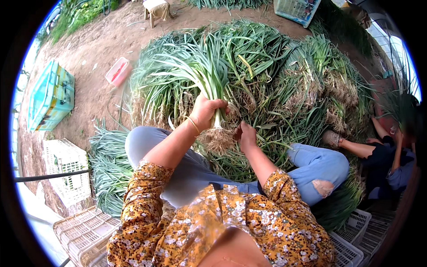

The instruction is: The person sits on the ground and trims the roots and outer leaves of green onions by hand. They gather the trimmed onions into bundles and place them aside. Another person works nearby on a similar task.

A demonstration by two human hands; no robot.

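My left hand [207,111] grips a bunch of leafy green plants with pale stalks [210,83], held upright with the leaves fanning away from me. The bunch's tangled brown roots [218,138] hang below my fist. Just right of these roots is my right hand [247,135], its fingers curled; its fingertips are partly hidden, and whether they hold anything does not show. Beyond both hands lies a large heap of similar plants [260,50], many with roots and dry leaves. Another pile of green leaves [111,167] rests beside my left knee.
A pink plastic container [119,71] and a turquoise crate [53,96] stand on the soil at left. White plastic crates [66,170] are near my left side, others [355,225] at lower right. A co-worker [383,153] sits at right. A small stool [157,10] stands beyond the heap.
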